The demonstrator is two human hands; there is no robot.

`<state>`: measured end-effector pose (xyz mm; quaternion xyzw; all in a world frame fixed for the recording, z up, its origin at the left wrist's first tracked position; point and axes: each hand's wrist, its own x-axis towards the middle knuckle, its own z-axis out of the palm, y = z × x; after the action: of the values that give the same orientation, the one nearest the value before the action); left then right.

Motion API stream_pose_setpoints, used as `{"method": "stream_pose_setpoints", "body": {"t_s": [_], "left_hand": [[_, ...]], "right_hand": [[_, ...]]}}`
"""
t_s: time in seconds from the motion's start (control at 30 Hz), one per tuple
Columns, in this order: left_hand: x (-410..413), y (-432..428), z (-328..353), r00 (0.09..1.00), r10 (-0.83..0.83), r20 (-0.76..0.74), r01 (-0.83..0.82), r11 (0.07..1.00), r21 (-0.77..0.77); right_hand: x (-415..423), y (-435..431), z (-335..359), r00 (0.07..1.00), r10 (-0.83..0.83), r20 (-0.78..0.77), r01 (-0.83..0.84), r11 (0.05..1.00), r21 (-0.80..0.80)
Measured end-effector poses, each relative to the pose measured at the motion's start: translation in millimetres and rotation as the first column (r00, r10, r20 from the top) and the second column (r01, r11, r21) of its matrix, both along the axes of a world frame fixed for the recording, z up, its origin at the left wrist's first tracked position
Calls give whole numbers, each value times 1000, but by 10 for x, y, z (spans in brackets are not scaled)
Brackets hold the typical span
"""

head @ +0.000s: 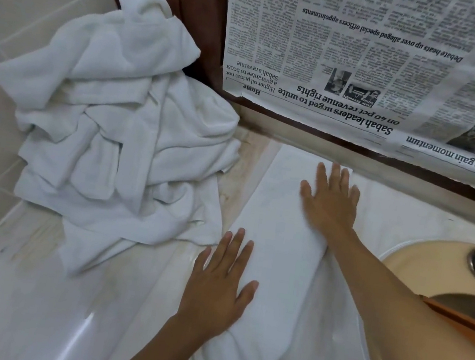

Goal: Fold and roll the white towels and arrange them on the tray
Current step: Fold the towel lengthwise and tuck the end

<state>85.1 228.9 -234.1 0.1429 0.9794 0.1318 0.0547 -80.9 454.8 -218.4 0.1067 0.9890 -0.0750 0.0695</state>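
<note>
1. The left hand (218,288) is bare, and all five fingers are in view.
2. The right hand (330,200) is bare too, and its outline is a little blurred.
3. The left forearm (155,349) and the right forearm (398,293) are uncovered up to the picture's edge.

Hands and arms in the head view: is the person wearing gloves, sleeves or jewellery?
No. The left hand and right hand are bare: no gloves, rings or watch show. The left forearm and right forearm are uncovered, no sleeve in view.
</note>
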Motion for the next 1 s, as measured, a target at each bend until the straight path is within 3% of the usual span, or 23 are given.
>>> {"method": "stream_pose_setpoints", "body": {"t_s": [0.1, 0.2, 0.4, 0.57, 0.73, 0.83, 1.0], "left_hand": [[-6, -3, -13, 1000, 1, 15, -2, 1000, 21], [-29, -17, -1, 998, -19, 63, 15, 997, 71], [87, -54, 251, 980, -17, 200, -26, 977, 211], [728, -47, 364, 969, 205, 141, -247, 858, 450], [1189, -78, 347, 928, 348, 132, -365, 784, 502], [1380, -52, 381, 893, 385, 233, -450, 743, 496], [1574, 85, 554, 799, 366, 476, -595, 591, 544]], "right_hand": [[323, -324, 124, 997, -72, -37, 69, 994, -90], [1017, -649, 115, 995, 103, -13, -104, 979, -174], [1532, -605, -113, 991, 124, -39, -126, 991, -40], [1481, -620, -86, 992, 122, -39, -122, 992, -7], [1492, -631, -61, 991, 118, -63, -117, 993, 11], [1501, -648, -67, 991, 116, -65, -115, 993, 14], [1513, -644, -68, 990, 114, -80, -113, 993, 17]]}}
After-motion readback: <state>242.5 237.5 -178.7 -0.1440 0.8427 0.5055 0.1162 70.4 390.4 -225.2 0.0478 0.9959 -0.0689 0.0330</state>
